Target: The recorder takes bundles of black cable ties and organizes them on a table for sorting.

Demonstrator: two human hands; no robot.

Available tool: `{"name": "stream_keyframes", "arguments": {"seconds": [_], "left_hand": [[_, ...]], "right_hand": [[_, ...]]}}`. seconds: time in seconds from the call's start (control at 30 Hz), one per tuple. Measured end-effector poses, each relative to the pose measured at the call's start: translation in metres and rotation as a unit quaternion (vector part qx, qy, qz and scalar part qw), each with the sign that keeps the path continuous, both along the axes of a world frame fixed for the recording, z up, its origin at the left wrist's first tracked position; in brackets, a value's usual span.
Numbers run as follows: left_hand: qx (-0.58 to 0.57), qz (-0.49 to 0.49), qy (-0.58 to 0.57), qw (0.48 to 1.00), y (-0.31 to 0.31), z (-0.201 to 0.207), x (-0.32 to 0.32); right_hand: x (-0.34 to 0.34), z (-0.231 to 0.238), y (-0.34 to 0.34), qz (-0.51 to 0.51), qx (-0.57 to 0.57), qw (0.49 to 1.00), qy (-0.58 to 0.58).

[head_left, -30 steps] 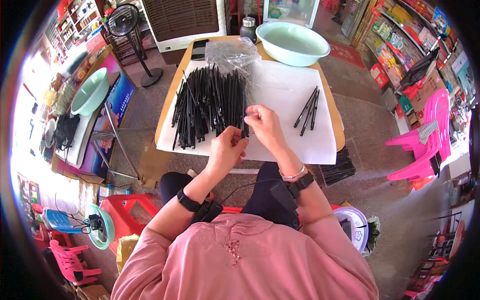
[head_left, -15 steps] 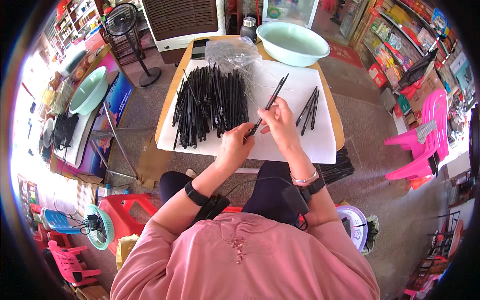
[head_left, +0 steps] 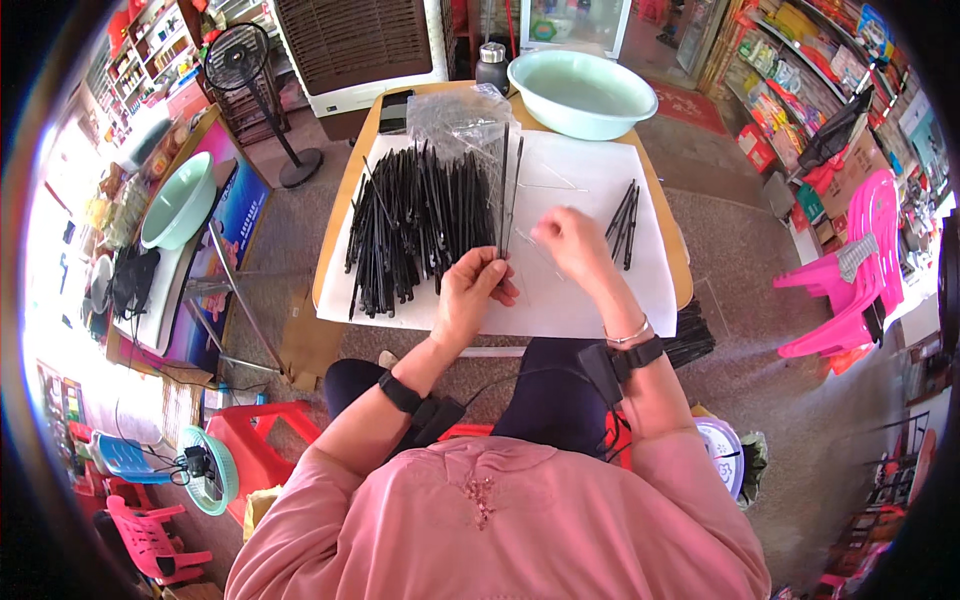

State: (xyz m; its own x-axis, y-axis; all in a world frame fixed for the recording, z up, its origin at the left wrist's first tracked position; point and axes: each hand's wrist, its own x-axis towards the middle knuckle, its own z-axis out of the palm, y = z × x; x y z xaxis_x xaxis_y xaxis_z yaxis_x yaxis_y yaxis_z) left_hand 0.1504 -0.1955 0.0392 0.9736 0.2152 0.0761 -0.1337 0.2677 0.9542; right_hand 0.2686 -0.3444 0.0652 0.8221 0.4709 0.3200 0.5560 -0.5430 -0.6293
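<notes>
My left hand (head_left: 470, 285) pinches a couple of thin black rods (head_left: 506, 200) at their lower ends; they stand nearly upright and spread slightly apart at the top. To its right, my right hand (head_left: 572, 243) hovers over the white sheet (head_left: 590, 300), apart from the rods, its fingers smeared by motion. Left of my hands lies a thick heap of similar black rods (head_left: 415, 230). A small group of black rods (head_left: 622, 225) rests on the sheet beyond my right hand. Thin pale wire-like strands (head_left: 550, 187) lie between the heap and that group.
The wooden table (head_left: 672, 235) carries a crumpled clear plastic bag (head_left: 455, 115), a dark phone (head_left: 396, 112), a dark bottle (head_left: 492, 68) and a pale green basin (head_left: 583, 95) at its far side. More dark rods (head_left: 690, 335) lie below its right edge. A fan (head_left: 240, 60) stands far left.
The rods in my left hand have swung from slanting right to nearly upright. My right hand has let go of them and moved right. The view has shifted slightly.
</notes>
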Motion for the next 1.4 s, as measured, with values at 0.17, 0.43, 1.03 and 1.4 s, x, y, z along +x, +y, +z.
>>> {"name": "stream_keyframes", "arguments": {"seconds": [0.17,0.43,1.03,1.4], "left_hand": [[0.013,-0.005,0.005,1.000,-0.001,-0.001,0.001],[0.005,-0.012,-0.005,1.000,0.002,-0.003,-0.001],[-0.035,-0.007,-0.027,0.999,0.005,-0.004,-0.004],[-0.014,-0.017,-0.044,0.999,0.009,-0.003,-0.006]], "right_hand": [[-0.013,-0.003,0.006,0.011,-0.073,0.997,0.016],[-0.036,-0.001,-0.021,-0.084,-0.047,0.995,-0.018],[-0.072,0.018,-0.012,0.001,-0.052,0.999,0.009],[-0.055,-0.009,0.032,-0.016,-0.130,0.991,-0.008]]}}
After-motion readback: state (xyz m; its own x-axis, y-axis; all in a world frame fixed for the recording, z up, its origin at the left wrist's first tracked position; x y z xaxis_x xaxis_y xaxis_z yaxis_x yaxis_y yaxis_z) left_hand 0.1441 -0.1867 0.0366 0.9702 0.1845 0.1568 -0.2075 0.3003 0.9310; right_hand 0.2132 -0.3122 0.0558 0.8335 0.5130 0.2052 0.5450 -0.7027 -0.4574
